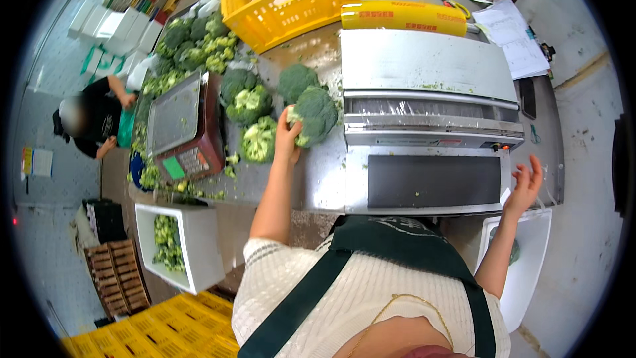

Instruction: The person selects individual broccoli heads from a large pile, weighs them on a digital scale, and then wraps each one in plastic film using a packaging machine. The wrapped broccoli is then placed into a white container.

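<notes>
My left hand (288,135) grips a broccoli head (316,115) by its stem, over the steel table (318,184). Beside it lie another broccoli head (297,82) and several more, one of them a stem-up head (259,140). To the right stands a film wrapping machine (427,119) with a black plate (434,181) at its front. Its film slot (422,108) shows clear plastic. My right hand (525,186) hangs in the air off the machine's front right corner, fingers apart and holding nothing.
A scale (186,124) with a metal tray stands left, near a broccoli pile (194,40). Behind are a yellow crate (293,7) and a film roll (402,16). Foam boxes (206,248) (526,268) sit below the table edge. A person (99,117) works at far left.
</notes>
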